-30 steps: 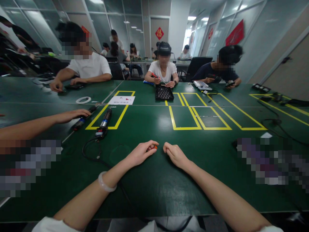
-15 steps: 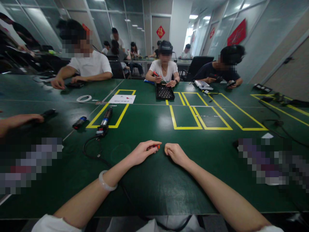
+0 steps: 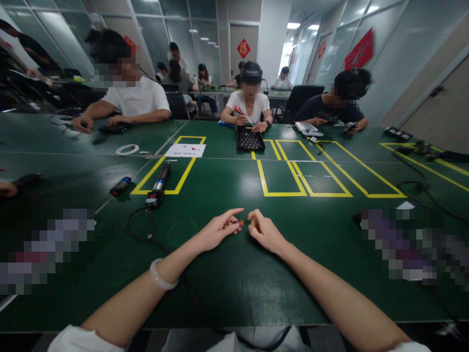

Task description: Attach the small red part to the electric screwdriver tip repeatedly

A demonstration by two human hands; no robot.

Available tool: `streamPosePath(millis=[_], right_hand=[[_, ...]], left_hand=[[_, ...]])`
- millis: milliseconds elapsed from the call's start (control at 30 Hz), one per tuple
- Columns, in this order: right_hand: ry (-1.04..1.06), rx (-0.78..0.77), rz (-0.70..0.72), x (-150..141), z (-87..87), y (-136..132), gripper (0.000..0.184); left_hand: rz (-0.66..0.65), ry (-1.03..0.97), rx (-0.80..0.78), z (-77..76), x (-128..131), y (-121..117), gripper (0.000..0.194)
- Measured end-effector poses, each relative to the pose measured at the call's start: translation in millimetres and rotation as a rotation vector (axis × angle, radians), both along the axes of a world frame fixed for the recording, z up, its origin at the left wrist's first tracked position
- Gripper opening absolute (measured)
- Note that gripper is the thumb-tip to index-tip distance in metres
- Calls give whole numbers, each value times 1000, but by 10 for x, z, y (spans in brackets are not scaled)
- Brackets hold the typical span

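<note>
My left hand (image 3: pixel 222 229), with a pale bangle (image 3: pixel 161 275) on its wrist, pinches a small orange-red piece (image 3: pixel 241 223) between thumb and curled fingers. Its index finger is stretched out above the piece. The piece is too small to name, and part of it is hidden by the fingers. Just to the right, my right hand (image 3: pixel 266 231) faces it with bent fingers, a narrow gap between the two. The right fingertips curl inward, and I see nothing between them. Both hands are low over the green table (image 3: pixel 234 293).
Left of my hands lies a black cylindrical tool (image 3: pixel 159 182) with a cable, beside a shorter cylinder (image 3: pixel 120 186). Yellow tape (image 3: pixel 284 194) outlines rectangles. Across the table, a person handles a red-handled screwdriver (image 3: pixel 239 111) over a black tray (image 3: pixel 250 147). Blurred-out items lie left and right.
My left index finger has lifted, exposing more of the orange-red piece. My right fingers have loosened from a tighter curl. At far left, another person's hand has pulled a black object away leftward.
</note>
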State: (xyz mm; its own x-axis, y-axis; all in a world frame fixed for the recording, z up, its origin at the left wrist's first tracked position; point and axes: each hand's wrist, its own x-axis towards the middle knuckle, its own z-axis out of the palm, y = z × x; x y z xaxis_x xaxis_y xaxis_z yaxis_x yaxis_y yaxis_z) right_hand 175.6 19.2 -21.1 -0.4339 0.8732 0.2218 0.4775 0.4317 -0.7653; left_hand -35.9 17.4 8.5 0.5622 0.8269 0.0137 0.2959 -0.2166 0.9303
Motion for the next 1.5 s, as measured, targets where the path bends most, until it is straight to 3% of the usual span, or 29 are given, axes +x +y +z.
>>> streamPosePath(millis=[133, 400, 567, 733, 833, 967, 1167, 1333, 1500], right_hand=[[-30, 31, 73, -12, -16, -13, 36], [16, 8, 141, -14, -16, -8, 17], [84, -33, 138, -2, -42, 3, 19], [313, -306, 169, -28, -39, 10, 27], [356, -401, 195, -41, -10, 4, 36], [344, -377, 200, -50, 5, -2, 43], [330, -323, 137, -72, -65, -10, 26], [126, -131, 110, -27, -77, 0, 10], [-41, -46, 45, 37, -66, 34, 16]], left_hand=[[-19, -4, -22, -44, -9, 8, 54], [-57, 36, 53, -42, 1, -7, 57], [0, 202, 312, -25, -3, -25, 57], [40, 380, 637, -16, -7, -43, 33], [10, 400, 711, 10, -1, -57, 23], [27, 396, 697, 12, 9, -54, 25], [34, 493, 633, -88, 8, -5, 20], [43, 498, 534, -125, -25, 31, 19], [13, 473, 468, -101, -24, 19, 20]])
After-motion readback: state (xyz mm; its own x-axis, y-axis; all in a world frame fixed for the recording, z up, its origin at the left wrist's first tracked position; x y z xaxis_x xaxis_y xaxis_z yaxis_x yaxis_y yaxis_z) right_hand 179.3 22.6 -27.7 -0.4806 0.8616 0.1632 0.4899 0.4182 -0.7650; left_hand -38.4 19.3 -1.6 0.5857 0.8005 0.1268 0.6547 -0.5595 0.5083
